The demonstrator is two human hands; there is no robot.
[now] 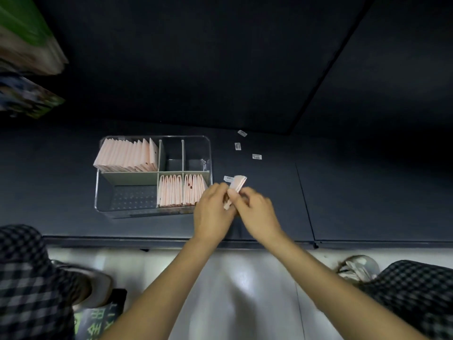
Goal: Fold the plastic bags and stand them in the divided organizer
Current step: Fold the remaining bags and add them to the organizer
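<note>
Hands are meeting just to the right of the organizer (153,176), near its front right corner, and both are pinching one pink folded bag (237,184) between them. The left hand (212,212) is curling its fingers around the bag's lower end, while the right hand (255,212) is gripping it from the other side, thumb on top. The bag's upper end is sticking out above the fingers, blurred.

One clear organizer is sitting on the dark tabletop (343,192), split by pale dividers into six compartments. Its back left compartment is holding a long row of pink folded bags (127,157) standing on edge, too tightly packed to count. The two small back compartments to the right of that row are showing only their floor. At the front, the two narrow right compartments are each holding a set of standing bags (182,193), roughly five apiece. The wide front left compartment is showing its dotted floor.

Four small white labels (257,157) are lying on the tabletop to the right of the organizer, one of them just beside the held bag.
</note>
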